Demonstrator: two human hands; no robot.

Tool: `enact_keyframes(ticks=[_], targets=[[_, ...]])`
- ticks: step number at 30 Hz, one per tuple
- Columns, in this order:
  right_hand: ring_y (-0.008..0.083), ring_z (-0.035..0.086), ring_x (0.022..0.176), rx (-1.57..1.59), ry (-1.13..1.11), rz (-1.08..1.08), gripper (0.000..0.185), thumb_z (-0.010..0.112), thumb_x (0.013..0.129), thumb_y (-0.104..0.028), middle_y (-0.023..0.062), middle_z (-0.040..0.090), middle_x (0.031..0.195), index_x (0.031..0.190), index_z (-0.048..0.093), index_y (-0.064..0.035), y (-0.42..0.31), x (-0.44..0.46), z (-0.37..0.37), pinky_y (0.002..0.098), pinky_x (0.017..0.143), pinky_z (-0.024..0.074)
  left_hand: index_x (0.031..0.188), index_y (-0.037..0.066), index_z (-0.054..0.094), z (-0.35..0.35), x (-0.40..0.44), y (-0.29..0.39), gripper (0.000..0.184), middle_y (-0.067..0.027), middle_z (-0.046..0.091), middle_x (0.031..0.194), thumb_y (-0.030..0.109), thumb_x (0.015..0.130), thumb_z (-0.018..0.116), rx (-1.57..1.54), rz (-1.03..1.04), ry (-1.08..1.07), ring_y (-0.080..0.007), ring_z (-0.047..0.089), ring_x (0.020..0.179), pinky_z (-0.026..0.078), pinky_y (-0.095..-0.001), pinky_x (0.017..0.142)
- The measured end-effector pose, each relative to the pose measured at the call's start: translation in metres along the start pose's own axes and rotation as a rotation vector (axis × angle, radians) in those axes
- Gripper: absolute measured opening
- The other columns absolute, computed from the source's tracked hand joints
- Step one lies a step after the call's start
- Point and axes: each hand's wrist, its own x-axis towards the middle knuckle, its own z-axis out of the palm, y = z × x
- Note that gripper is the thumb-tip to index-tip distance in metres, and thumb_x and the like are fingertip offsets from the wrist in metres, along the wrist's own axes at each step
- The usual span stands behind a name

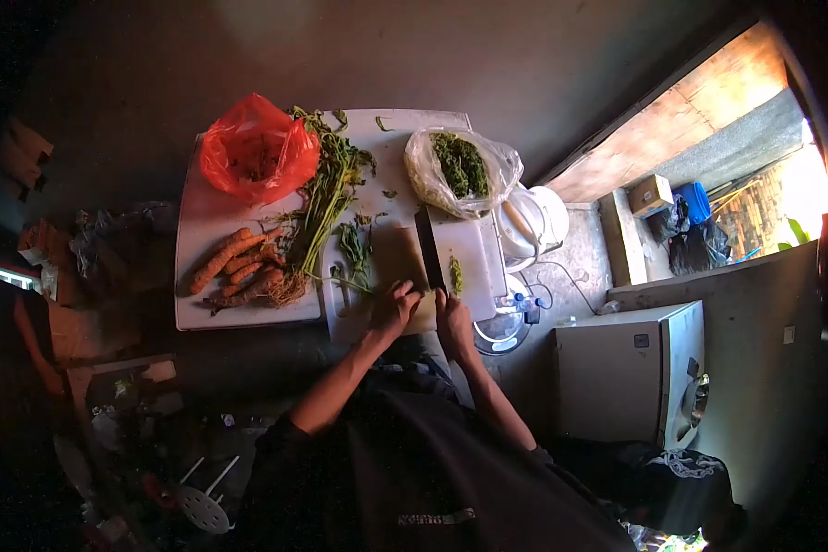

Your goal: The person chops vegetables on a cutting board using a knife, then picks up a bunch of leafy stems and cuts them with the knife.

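Note:
My right hand (pixel 453 324) is closed round the handle of a knife (pixel 429 247), its long dark blade pointing away from me over the white cutting board (pixel 474 241). Just left of it, my left hand (pixel 396 311) has its fingers curled over a flat brown piece (pixel 396 258) that lies on the board. What its fingertips hold, if anything, is hidden. A small line of chopped green pieces (pixel 456 274) lies right of the blade. Loose green leaves (pixel 353 248) lie on the left side of the board.
Orange carrots (pixel 225 261), long leafy stalks (pixel 327 212) with roots and an open red plastic bag (pixel 258 152) cover the table's left part. A clear bag of chopped greens (pixel 460 166) stands at the back right. Beyond the table's right edge are a white bucket (pixel 538 221) and a white appliance (pixel 612 368).

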Motion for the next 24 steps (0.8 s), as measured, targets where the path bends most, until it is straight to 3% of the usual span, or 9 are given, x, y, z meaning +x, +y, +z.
enact_keyframes(ticks=[1, 5, 8, 11, 14, 16, 24], targets=[[0.0532, 0.059, 0.080, -0.012, -0.023, 0.000, 0.044, 0.049, 0.099, -0.034, 0.0352, 0.060, 0.077, 0.084, 0.059, 0.0061, 0.000, 0.004, 0.000, 0.0583, 0.067, 0.0458, 0.087, 0.006, 0.068, 0.002, 0.000, -0.002, 0.012, -0.0119, 0.059, 0.086, 0.016, 0.084, 0.063, -0.006, 0.041, 0.085, -0.0334, 0.059, 0.085, 0.050, -0.0436, 0.072], [0.0537, 0.059, 0.080, -0.004, -0.058, 0.012, 0.044, 0.049, 0.099, -0.034, 0.0352, 0.060, 0.077, 0.084, 0.058, 0.0060, 0.000, 0.012, -0.005, 0.0590, 0.067, 0.0456, 0.089, 0.006, 0.069, 0.000, 0.001, -0.003, 0.014, -0.0129, 0.057, 0.083, 0.018, 0.085, 0.063, 0.012, 0.059, 0.078, -0.0337, 0.059, 0.084, 0.050, -0.0439, 0.072], [0.0544, 0.058, 0.080, -0.015, -0.071, -0.002, 0.045, 0.048, 0.100, -0.034, 0.0353, 0.060, 0.078, 0.083, 0.058, 0.0071, -0.010, 0.000, -0.019, 0.0597, 0.067, 0.0456, 0.090, 0.007, 0.069, 0.001, 0.002, -0.005, 0.016, -0.0135, 0.058, 0.083, 0.020, 0.085, 0.063, -0.078, -0.084, -0.063, -0.0337, 0.059, 0.084, 0.049, -0.0439, 0.072], [0.0519, 0.059, 0.081, -0.022, -0.035, 0.011, 0.050, 0.049, 0.099, -0.037, 0.0351, 0.058, 0.076, 0.082, 0.062, 0.0073, 0.005, -0.004, -0.007, 0.0578, 0.064, 0.0453, 0.083, 0.006, 0.067, -0.001, 0.000, 0.000, 0.014, -0.0129, 0.057, 0.082, 0.020, 0.084, 0.064, -0.055, 0.022, 0.115, -0.0332, 0.059, 0.083, 0.049, -0.0441, 0.071], [0.0518, 0.059, 0.080, -0.026, -0.003, 0.013, 0.050, 0.048, 0.099, -0.037, 0.0351, 0.058, 0.075, 0.081, 0.061, 0.0075, -0.004, -0.009, -0.001, 0.0576, 0.063, 0.0448, 0.080, 0.006, 0.065, -0.002, 0.002, -0.001, 0.013, -0.0124, 0.056, 0.081, 0.019, 0.082, 0.064, -0.112, -0.065, 0.004, -0.0328, 0.059, 0.083, 0.048, -0.0440, 0.071], [0.0521, 0.059, 0.080, 0.025, 0.019, 0.008, 0.049, 0.047, 0.100, -0.036, 0.0353, 0.058, 0.076, 0.081, 0.060, 0.0073, -0.002, -0.005, 0.002, 0.0577, 0.064, 0.0447, 0.080, 0.006, 0.065, -0.001, 0.001, 0.000, 0.011, -0.0122, 0.056, 0.081, 0.017, 0.081, 0.065, -0.043, 0.017, 0.075, -0.0328, 0.059, 0.083, 0.048, -0.0436, 0.072], [0.0528, 0.058, 0.081, -0.046, -0.059, 0.003, 0.051, 0.045, 0.100, -0.037, 0.0361, 0.058, 0.076, 0.080, 0.060, 0.0073, 0.000, -0.001, -0.012, 0.0589, 0.067, 0.0440, 0.081, 0.007, 0.064, 0.011, -0.007, -0.006, 0.011, -0.0113, 0.056, 0.081, 0.017, 0.082, 0.064, 0.060, -0.021, 0.054, -0.0323, 0.059, 0.084, 0.048, -0.0434, 0.072]])
